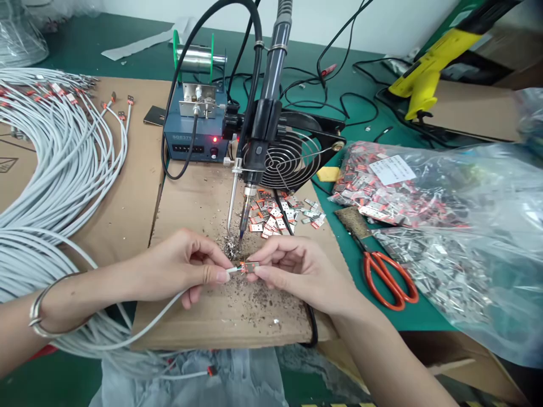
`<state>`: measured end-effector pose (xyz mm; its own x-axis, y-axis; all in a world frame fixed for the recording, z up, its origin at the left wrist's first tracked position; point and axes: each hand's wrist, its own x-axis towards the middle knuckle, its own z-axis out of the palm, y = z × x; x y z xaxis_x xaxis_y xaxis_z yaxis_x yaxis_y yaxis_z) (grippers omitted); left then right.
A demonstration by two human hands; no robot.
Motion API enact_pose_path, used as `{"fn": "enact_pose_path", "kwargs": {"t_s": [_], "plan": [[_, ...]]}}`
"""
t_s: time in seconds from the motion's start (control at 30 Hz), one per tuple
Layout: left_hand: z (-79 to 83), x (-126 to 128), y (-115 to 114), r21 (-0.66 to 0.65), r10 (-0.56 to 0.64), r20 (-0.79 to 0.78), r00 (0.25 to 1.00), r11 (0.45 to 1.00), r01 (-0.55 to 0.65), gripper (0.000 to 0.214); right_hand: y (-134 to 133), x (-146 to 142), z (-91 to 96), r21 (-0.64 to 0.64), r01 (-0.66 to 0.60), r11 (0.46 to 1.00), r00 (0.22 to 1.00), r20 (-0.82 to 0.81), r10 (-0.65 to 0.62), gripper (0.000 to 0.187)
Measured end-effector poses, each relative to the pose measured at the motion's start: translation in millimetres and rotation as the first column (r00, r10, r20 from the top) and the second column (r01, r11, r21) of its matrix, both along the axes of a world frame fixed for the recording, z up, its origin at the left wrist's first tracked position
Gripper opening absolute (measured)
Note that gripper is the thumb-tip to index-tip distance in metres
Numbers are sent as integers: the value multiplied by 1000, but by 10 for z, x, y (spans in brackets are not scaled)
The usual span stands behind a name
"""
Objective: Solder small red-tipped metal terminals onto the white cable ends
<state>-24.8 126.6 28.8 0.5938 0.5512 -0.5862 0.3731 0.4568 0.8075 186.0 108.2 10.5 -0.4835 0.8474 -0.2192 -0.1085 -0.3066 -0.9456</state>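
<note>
My left hand (182, 265) pinches the end of a grey cable (139, 328) between thumb and forefinger. My right hand (297, 271) pinches a small red and metal terminal (249, 267) against the cable's tip. Both meet on a cardboard board (199, 198) littered with solder crumbs, just below the tip of a fixed soldering iron (254, 164) and its solder feed tube (231, 209). A pile of loose red terminals (280, 212) lies just behind my hands.
A large coil of grey cables (55, 164) fills the left. A blue solder feeder (193, 133) with a spool and a small fan (292, 158) stand behind. Orange-handled scissors (388, 280), plastic bags of terminals (403, 186) and a yellow tool (428, 73) lie at right.
</note>
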Motion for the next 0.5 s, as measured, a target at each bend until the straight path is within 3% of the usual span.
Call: {"fn": "enact_pose_path", "kwargs": {"t_s": [0.2,0.37,0.5], "plan": [[14,-5,2,10,-5,-1,1000,1000,5,14,-18,-1,-27,34,9,999,999,-44,-8,17],[2,-7,-4,8,-23,18,1000,1000,23,14,-49,-8,-16,89,29,996,999,29,-32,12],[52,8,-215,28,-47,55,997,999,46,16,-102,106,15,202,-36,979,999,22,32,8]]}}
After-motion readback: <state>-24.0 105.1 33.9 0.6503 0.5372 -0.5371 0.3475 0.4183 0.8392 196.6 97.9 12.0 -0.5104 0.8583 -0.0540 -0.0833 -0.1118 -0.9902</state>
